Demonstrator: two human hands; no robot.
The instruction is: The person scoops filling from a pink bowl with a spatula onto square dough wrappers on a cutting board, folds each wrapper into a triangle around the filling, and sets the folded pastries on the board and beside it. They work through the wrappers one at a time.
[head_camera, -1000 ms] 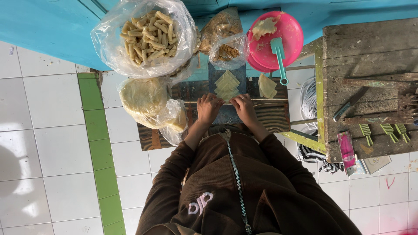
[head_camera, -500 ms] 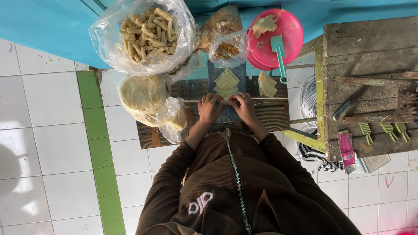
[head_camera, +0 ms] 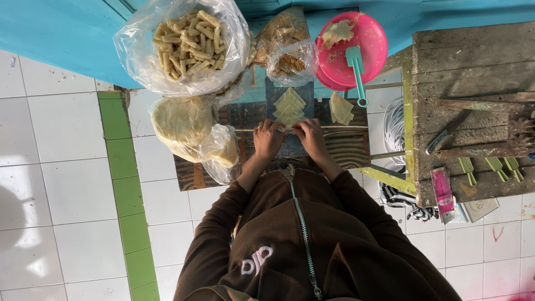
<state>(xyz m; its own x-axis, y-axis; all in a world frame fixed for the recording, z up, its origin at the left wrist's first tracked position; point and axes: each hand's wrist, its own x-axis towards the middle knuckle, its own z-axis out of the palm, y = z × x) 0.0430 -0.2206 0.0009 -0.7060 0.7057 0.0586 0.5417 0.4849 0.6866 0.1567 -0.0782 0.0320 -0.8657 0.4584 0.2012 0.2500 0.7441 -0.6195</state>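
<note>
Head view, looking straight down: the left hand (head_camera: 268,139) and the right hand (head_camera: 310,137) sit side by side, fingers curled narrow and pressed down on the near corner of a small stack of pale yellow, diamond-cut dough sheets (head_camera: 290,106). Whether they pinch a single sheet or roll something beneath the fingers, I cannot tell. The stack lies on a dark rectangular board (head_camera: 290,145) set across a low wooden slatted table (head_camera: 340,139).

Judging from this, the thin sheets could stick together or tear if a hand tugs one by its corner. The stack sits close to the far edge of the board, so a push could slide it off toward the bags.

Containers: a large clear plastic bag (head_camera: 184,44) holds many short, tan rolled sticks and lies open at the top; its slack rim could spill if bumped. A second clear bag (head_camera: 186,131), just left of the left hand, wraps a big round of pale dough. A smaller crumpled bag (head_camera: 287,47) holds brownish crumbly filling. A round pink plastic bowl (head_camera: 368,39) carries a lump of dough and a teal plastic scraper (head_camera: 356,69) whose handle juts over the rim and could tip out.
</note>
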